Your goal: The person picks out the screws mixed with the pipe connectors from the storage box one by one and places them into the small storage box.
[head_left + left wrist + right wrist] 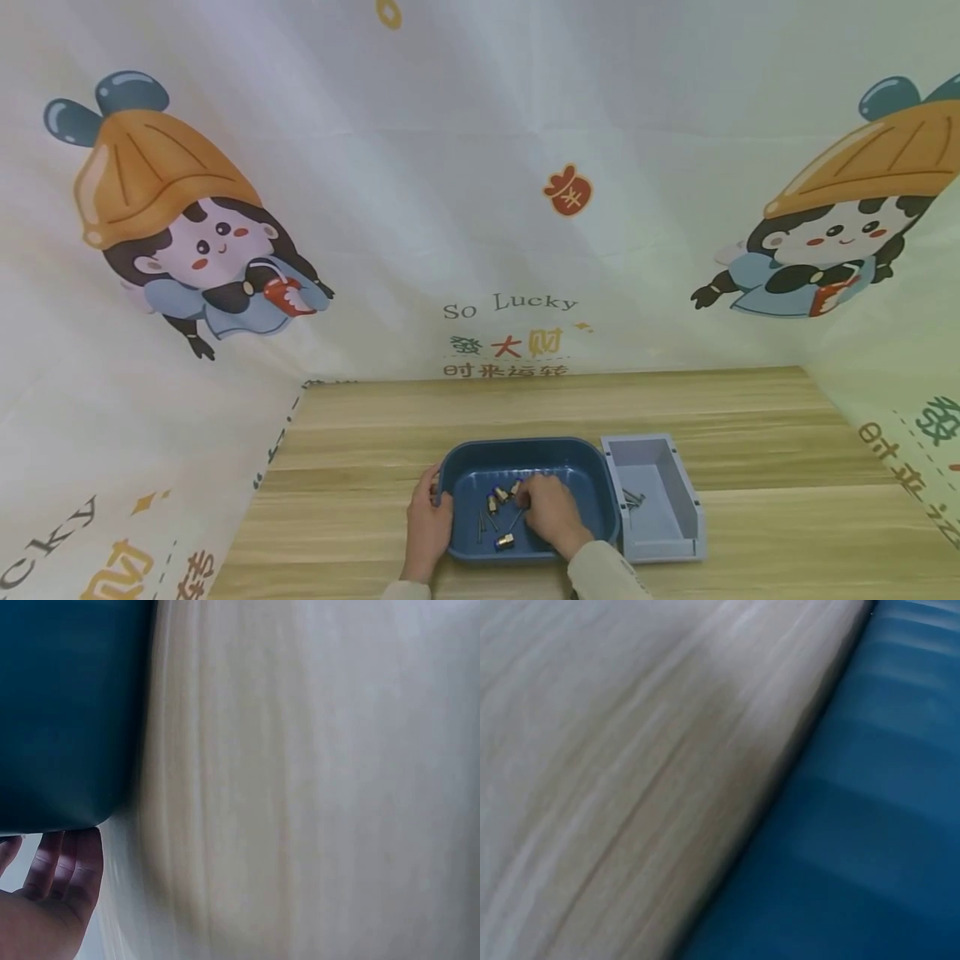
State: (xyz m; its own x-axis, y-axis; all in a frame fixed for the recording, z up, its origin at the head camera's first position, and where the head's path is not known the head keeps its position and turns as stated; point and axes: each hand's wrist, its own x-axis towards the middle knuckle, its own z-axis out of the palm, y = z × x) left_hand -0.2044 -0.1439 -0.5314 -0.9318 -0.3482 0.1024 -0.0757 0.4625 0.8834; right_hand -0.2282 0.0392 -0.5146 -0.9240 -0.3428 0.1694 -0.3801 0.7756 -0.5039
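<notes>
A dark blue plastic tray lies on the table, and my left hand grips its left wall. In the left wrist view, the fingers of that hand lie against the tray's outer side. Inside the tray is my right hand, fingertips down among the small parts. Brass push-in fittings with blue ends, such as one fitting near the front wall, lie scattered there. Several thin screws lie left of centre. Another screw shows beside the right fingers; I cannot tell whether they pinch it.
A grey open bin stands against the tray's right side, with a few screws inside it. The wood-patterned tabletop extends around both containers. Printed cloth hangs behind and at both sides.
</notes>
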